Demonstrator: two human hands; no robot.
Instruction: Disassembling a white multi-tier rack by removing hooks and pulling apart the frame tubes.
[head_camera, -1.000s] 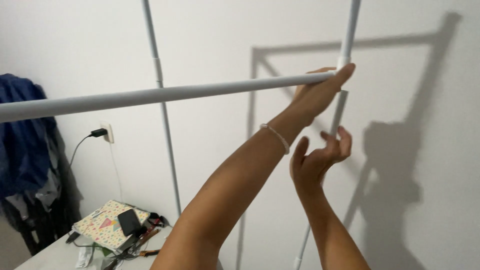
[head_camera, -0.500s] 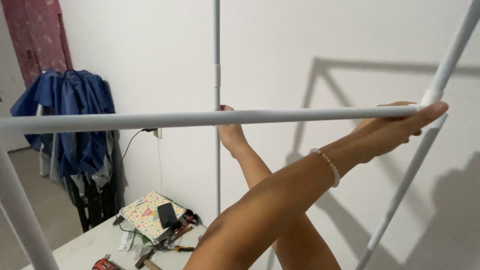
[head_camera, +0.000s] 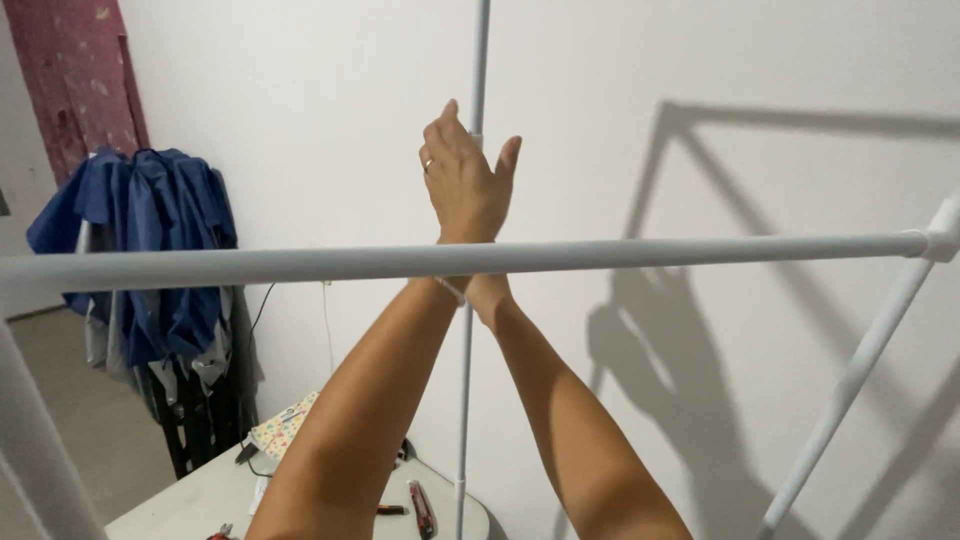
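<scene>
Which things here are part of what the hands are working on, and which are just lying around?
In use:
upright pole
horizontal bar
slanted pole
raised hand

Lying about:
blue clothes
box cutter
patterned box
white table

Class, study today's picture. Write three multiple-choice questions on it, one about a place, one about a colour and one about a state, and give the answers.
1. Where is the raised hand?
A. On the table
B. At the upright pole, above the horizontal pole
C. On the curtain

2. What colour are the hanging clothes at the left?
A. Blue
B. Yellow
C. White

3. How are the hand's fingers?
A. Clenched in a fist
B. Straight and open
C. Wrapped round a tool

Answers:
1 B: the hand shows by the upright pole, above the horizontal pole.
2 A: the clothes are plainly blue.
3 B: the fingers point upward, with the thumb apart.
</scene>
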